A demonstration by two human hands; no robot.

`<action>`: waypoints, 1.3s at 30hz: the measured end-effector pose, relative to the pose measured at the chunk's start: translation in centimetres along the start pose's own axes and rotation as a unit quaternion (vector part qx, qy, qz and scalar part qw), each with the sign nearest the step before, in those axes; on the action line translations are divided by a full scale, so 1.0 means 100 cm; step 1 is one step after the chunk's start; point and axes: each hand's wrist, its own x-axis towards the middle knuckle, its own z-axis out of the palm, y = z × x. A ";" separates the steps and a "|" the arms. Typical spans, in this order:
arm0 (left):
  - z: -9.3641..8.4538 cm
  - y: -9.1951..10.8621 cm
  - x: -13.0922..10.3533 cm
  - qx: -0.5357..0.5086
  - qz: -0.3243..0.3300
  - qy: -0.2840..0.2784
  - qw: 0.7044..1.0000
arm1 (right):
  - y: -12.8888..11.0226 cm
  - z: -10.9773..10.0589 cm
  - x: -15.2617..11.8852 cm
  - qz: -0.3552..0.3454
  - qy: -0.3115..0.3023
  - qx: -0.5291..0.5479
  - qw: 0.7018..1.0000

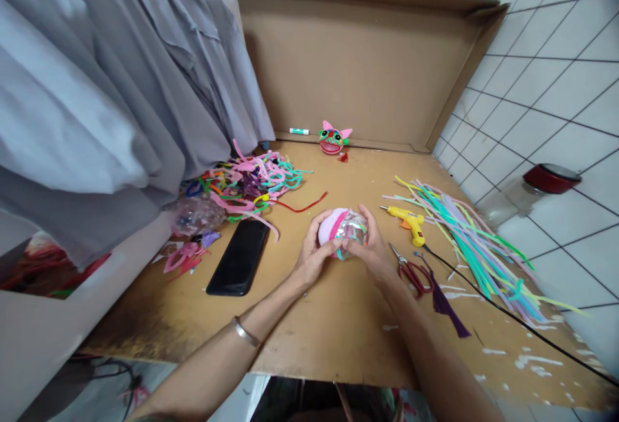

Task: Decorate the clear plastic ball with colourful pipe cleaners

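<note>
A round ball [344, 228], partly wrapped in pink and lilac and partly clear and shiny, is held over the middle of the table. My left hand [314, 251] wraps round its left side, thumb across the front. On its right side my right hand [371, 248] grips it, with the thumb near the other thumb. Right of my right hand lie a yellow glue gun [409, 221], red-handled scissors [413, 273] and a purple tassel [447, 306]. A black phone [239, 257] rests to the left of my left hand.
Tangled pipe cleaners [256, 177] and a plastic bag [196, 215] lie at the left. Straight pipe cleaners [474, 241] and a red-lidded jar [520, 196] are at the right. A pink-eared face figure [333, 139] and a glue stick [299, 131] sit before the cardboard [348, 67].
</note>
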 end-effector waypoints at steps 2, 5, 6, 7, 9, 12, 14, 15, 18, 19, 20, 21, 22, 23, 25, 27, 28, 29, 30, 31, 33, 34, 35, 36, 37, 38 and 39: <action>-0.001 -0.001 0.000 0.006 0.002 0.000 1.000 | -0.002 0.000 0.000 0.007 -0.010 0.005 1.000; -0.002 -0.001 0.000 0.009 -0.003 0.003 1.000 | -0.004 -0.001 -0.001 0.012 -0.025 0.013 1.000; -0.001 0.000 0.000 0.007 -0.006 0.004 1.000 | -0.004 -0.002 -0.001 0.013 -0.028 0.017 0.999; -0.001 0.001 0.000 0.003 -0.010 0.006 1.000 | -0.004 -0.002 0.000 0.015 -0.031 0.022 0.999; 0.000 0.003 0.000 -0.004 -0.014 0.010 1.000 | -0.003 -0.004 0.000 0.016 -0.038 0.032 0.999; 0.001 0.005 -0.001 -0.001 -0.012 0.013 1.000 | -0.002 -0.005 0.001 0.016 -0.040 0.043 0.998; 0.002 0.006 -0.001 0.012 -0.008 0.017 1.000 | -0.002 -0.004 0.002 0.021 -0.036 0.043 0.998; 0.001 0.006 -0.001 0.021 -0.004 0.018 1.000 | -0.002 -0.004 0.002 0.024 -0.035 0.041 0.998; 0.001 0.006 -0.001 0.062 0.019 0.015 0.998 | -0.003 -0.003 0.001 0.027 -0.039 0.034 0.998; 0.001 0.006 0.000 0.076 0.029 0.012 0.997 | -0.004 -0.003 0.001 0.027 -0.041 0.034 0.998; 0.001 0.006 0.000 0.089 0.038 0.011 0.995 | -0.004 -0.003 0.001 0.028 -0.042 0.036 0.998; 0.001 0.006 0.000 0.098 0.045 0.011 0.994 | -0.005 -0.003 0.001 0.029 -0.043 0.039 0.998; 0.001 0.005 0.001 0.104 0.051 0.012 0.993 | -0.005 -0.003 0.001 0.032 -0.044 0.042 0.998; 0.001 0.005 0.001 0.107 0.054 0.012 0.993 | -0.005 -0.003 0.001 0.035 -0.045 0.046 0.997; 0.000 0.003 0.001 0.112 0.058 0.009 0.992 | -0.006 -0.003 0.001 0.042 -0.046 0.055 0.997; -0.001 0.003 0.001 0.119 0.065 0.001 0.991 | -0.005 -0.003 0.001 0.049 -0.046 0.064 0.996; -0.001 0.002 0.001 0.122 0.068 -0.002 0.990 | -0.005 -0.003 0.002 0.053 -0.045 0.067 0.995; -0.001 0.003 0.001 0.125 0.070 -0.004 0.990 | -0.004 -0.003 0.002 0.055 -0.043 0.069 0.995; -0.001 0.003 0.001 0.130 0.072 -0.005 0.989 | -0.003 -0.003 0.002 0.057 -0.040 0.070 0.995; -0.001 0.003 0.001 0.138 0.077 -0.006 0.987 | -0.003 -0.003 0.002 0.058 -0.037 0.070 0.995; -0.001 0.003 0.000 0.164 0.090 -0.009 0.982 | -0.001 -0.003 0.003 0.060 -0.032 0.072 0.995; -0.001 0.003 0.001 0.183 0.098 -0.013 0.978 | -0.001 -0.003 0.003 0.063 -0.032 0.074 0.995; -0.002 0.003 0.001 0.204 0.108 -0.016 0.973 | 0.000 -0.002 0.004 0.066 -0.031 0.076 0.994; -0.002 0.002 0.001 0.228 0.117 -0.022 0.966 | 0.000 -0.002 0.004 0.070 -0.030 0.079 0.994; -0.003 0.002 0.001 0.252 0.126 -0.029 0.959 | 0.000 -0.002 0.004 0.074 -0.028 0.082 0.993; -0.004 0.001 0.002 0.274 0.135 -0.038 0.951 | 0.000 -0.002 0.004 0.077 -0.027 0.086 0.993; -0.004 0.000 0.002 0.294 0.144 -0.045 0.944 | 0.000 -0.002 0.005 0.080 -0.024 0.088 0.993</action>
